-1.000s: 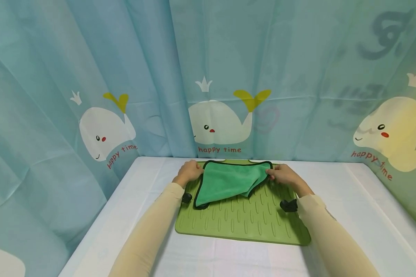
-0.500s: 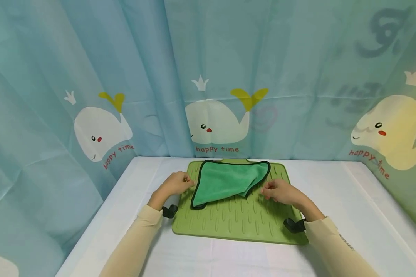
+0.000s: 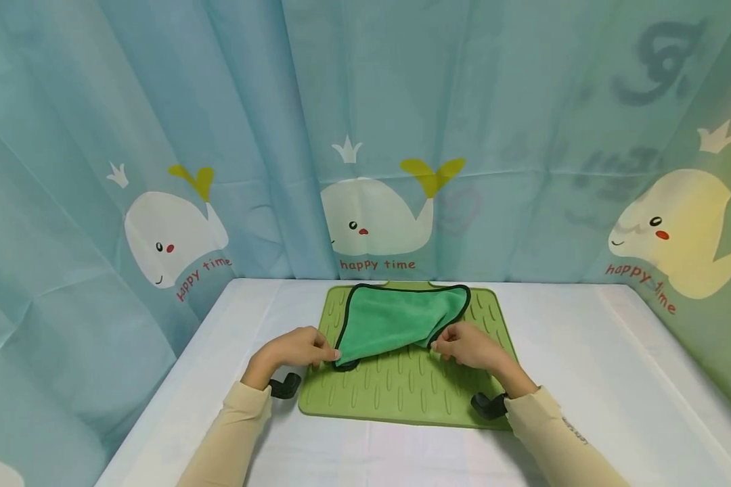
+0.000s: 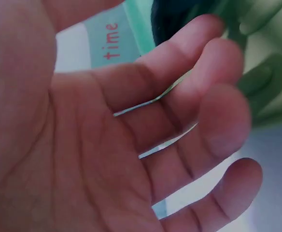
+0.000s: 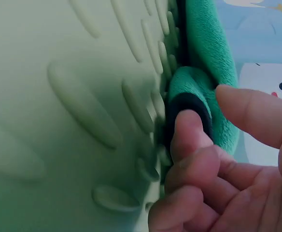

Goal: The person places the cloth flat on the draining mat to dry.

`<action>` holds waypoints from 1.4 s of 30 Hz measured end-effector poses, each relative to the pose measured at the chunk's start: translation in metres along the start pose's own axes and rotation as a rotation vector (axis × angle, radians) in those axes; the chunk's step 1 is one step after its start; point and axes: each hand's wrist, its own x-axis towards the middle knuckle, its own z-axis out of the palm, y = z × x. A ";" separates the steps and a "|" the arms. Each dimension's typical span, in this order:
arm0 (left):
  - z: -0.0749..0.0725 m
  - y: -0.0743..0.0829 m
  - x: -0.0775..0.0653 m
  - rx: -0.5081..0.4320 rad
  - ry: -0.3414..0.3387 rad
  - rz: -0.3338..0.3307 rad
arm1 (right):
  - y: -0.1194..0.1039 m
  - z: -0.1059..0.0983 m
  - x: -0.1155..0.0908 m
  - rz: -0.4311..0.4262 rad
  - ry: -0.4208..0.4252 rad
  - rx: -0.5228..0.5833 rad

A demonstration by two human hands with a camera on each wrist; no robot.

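On the mat (image 3: 390,402), the cloth (image 3: 390,318) is being touched by the right hand (image 3: 470,345), thumb and fingers apart, so slipping is likely being risked; any grip by the left hand (image 3: 297,347) cannot be told.

From over the near side, the desk (image 3: 579,365) is looked down on by the head camera, aimed forward at the curtain (image 3: 512,115); both far corners are caught, the whole far edge too, all from well back. Down to the left wrist, right up close: the frame is mostly filled by the left grip (image 4: 112,130), seen palm-on, and past it, lettering (image 4: 110,41) is shown turned on its side. At the right wrist, very near, the green mat (image 5: 39,121) is skimmed low and tipped up like a wall, with the curtain faced beyond. Cloth (image 5: 211,53) and right grip (image 5: 213,179) are shared there with the head view.
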 end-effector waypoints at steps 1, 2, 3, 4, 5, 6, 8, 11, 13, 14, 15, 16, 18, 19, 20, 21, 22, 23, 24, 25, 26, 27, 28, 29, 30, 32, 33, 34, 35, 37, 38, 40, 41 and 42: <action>0.001 0.000 0.000 -0.003 -0.008 0.023 | -0.001 0.002 0.001 0.008 0.006 0.004; 0.003 -0.001 0.001 -0.003 -0.016 0.044 | -0.002 0.003 0.002 0.014 0.010 0.008; 0.004 -0.001 0.001 -0.004 -0.020 0.062 | -0.003 0.005 0.003 0.016 0.011 0.013; 0.005 -0.001 0.002 -0.004 -0.016 0.079 | -0.003 0.006 0.004 0.019 0.011 0.021; 0.007 -0.001 0.003 -0.009 -0.013 0.092 | -0.003 0.008 0.005 0.017 0.010 0.024; 0.008 -0.001 0.004 -0.016 -0.009 0.098 | -0.003 0.010 0.007 0.016 0.010 0.031; 0.010 -0.001 0.005 -0.031 -0.003 0.100 | -0.003 0.013 0.009 0.015 0.016 0.045; 0.012 0.000 0.005 -0.039 -0.007 0.089 | -0.003 0.017 0.012 0.018 0.049 0.051; 0.012 0.001 0.004 -0.037 -0.009 0.084 | -0.004 0.020 0.013 0.023 0.081 0.041; 0.012 0.001 0.003 -0.033 -0.009 0.085 | -0.004 0.021 0.014 0.023 0.093 0.033; 0.011 0.002 0.002 -0.032 -0.006 0.086 | -0.004 0.021 0.015 0.024 0.102 0.028; 0.010 0.002 0.002 -0.034 -0.006 0.089 | -0.003 0.022 0.016 0.023 0.108 0.026; 0.009 0.003 0.001 -0.036 -0.002 0.098 | -0.003 0.022 0.017 0.016 0.117 0.014; 0.008 0.003 0.000 -0.038 0.001 0.101 | -0.002 0.022 0.017 0.012 0.115 0.020; 0.007 0.003 0.000 -0.038 0.005 0.111 | -0.002 0.022 0.017 0.007 0.114 0.024; 0.006 0.003 0.001 -0.041 0.011 0.123 | -0.001 0.021 0.016 0.002 0.115 0.027; 0.005 0.003 0.002 -0.043 0.018 0.139 | 0.000 0.020 0.015 -0.001 0.115 0.030; 0.004 0.002 0.002 -0.047 0.032 0.157 | 0.000 0.018 0.014 -0.005 0.115 0.034; 0.003 0.002 0.003 -0.052 0.047 0.171 | 0.000 0.016 0.013 -0.007 0.110 0.043; 0.001 0.002 0.003 -0.060 0.065 0.185 | 0.000 0.014 0.011 -0.010 0.105 0.053; 0.000 0.000 0.003 -0.064 0.086 0.199 | -0.001 0.012 0.009 -0.015 0.101 0.060; -0.001 0.000 0.003 -0.068 0.107 0.204 | -0.001 0.009 0.008 -0.018 0.096 0.072; -0.002 -0.001 0.003 -0.072 0.128 0.205 | -0.001 0.006 0.006 -0.021 0.088 0.088; -0.003 -0.002 0.003 -0.077 0.147 0.198 | -0.001 0.004 0.005 -0.027 0.080 0.103; -0.003 -0.002 0.003 -0.077 0.165 0.191 | -0.001 0.001 0.003 -0.034 0.070 0.114; -0.004 -0.004 0.003 -0.080 0.195 0.171 | -0.001 -0.005 0.001 -0.033 0.063 0.139; -0.004 -0.004 0.003 -0.083 0.208 0.164 | -0.002 -0.008 -0.001 -0.029 0.063 0.147; -0.004 -0.004 0.003 -0.086 0.220 0.162 | -0.002 -0.010 -0.003 -0.025 0.064 0.147; -0.004 -0.004 0.003 -0.094 0.230 0.157 | -0.003 -0.013 -0.005 -0.019 0.068 0.148; -0.005 -0.004 0.003 -0.107 0.255 0.149 | -0.005 -0.018 -0.009 0.008 0.077 0.157; -0.005 -0.003 0.004 -0.111 0.267 0.146 | -0.006 -0.021 -0.011 0.012 0.078 0.167; -0.005 -0.003 0.004 -0.126 0.292 0.134 | -0.007 -0.027 -0.015 0.013 0.080 0.186; -0.005 -0.003 0.004 -0.136 0.304 0.123 | -0.007 -0.030 -0.018 0.013 0.082 0.199; -0.005 -0.003 0.004 -0.138 0.318 0.114 | -0.007 -0.033 -0.019 0.006 0.079 0.208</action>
